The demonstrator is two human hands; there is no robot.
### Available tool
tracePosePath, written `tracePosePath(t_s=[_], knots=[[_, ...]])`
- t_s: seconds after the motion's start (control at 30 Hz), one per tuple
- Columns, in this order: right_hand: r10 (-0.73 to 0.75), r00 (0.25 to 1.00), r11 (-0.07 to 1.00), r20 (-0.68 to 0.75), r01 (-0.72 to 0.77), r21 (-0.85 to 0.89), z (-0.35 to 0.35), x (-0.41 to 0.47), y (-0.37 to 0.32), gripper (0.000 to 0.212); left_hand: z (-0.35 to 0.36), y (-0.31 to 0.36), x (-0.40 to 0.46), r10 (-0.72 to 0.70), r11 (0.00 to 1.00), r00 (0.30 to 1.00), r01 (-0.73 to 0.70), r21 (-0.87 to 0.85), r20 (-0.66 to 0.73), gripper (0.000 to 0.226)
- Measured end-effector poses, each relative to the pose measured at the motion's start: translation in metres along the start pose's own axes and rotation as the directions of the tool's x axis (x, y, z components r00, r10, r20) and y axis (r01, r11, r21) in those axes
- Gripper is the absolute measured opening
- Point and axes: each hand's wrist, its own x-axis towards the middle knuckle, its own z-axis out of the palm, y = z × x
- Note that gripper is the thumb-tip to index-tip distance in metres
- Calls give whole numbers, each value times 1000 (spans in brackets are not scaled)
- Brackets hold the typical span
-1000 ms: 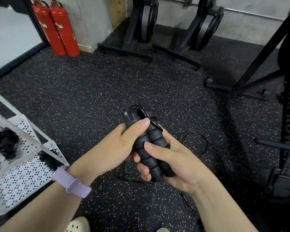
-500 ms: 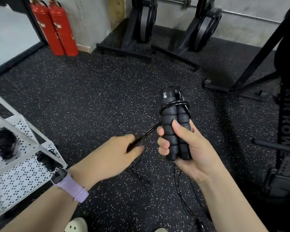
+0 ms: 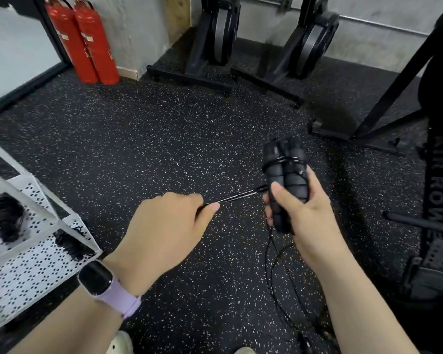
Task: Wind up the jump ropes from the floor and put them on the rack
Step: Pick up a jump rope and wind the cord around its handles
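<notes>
My right hand (image 3: 298, 218) grips the two black foam handles (image 3: 287, 175) of a jump rope, held upright side by side. Thin black rope is looped a couple of times around their upper part. My left hand (image 3: 164, 226) pinches a doubled stretch of the rope (image 3: 238, 198) and holds it taut, out to the left of the handles. The loose remainder of the rope (image 3: 279, 272) hangs below my right hand and trails over the floor. The white perforated rack (image 3: 31, 261) stands at the lower left, with wound black ropes (image 3: 3, 218) on its shelf.
Two red fire extinguishers (image 3: 82, 39) stand against the far wall. Black rowing machines (image 3: 215, 42) are stored upright at the back, and another machine (image 3: 435, 175) fills the right side. Speckled black rubber floor (image 3: 138, 139) lies between them. My shoes show at the bottom edge.
A second ago both hands held the handles together. My left hand has since let go of them, taken the rope and pulled it out to the left, while rope turns went around the handles.
</notes>
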Motion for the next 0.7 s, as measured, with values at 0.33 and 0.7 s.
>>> tracePosePath(t_s=[0.33, 0.7], knots=[[410, 907, 752, 95, -277, -598, 6, -3, 11, 45, 10, -7, 0, 309, 950, 936, -297, 95, -167, 30], [717, 603, 497, 350, -90, -863, 24, -14, 15, 36, 9, -14, 4, 340, 939, 937, -342, 15, 79, 37]])
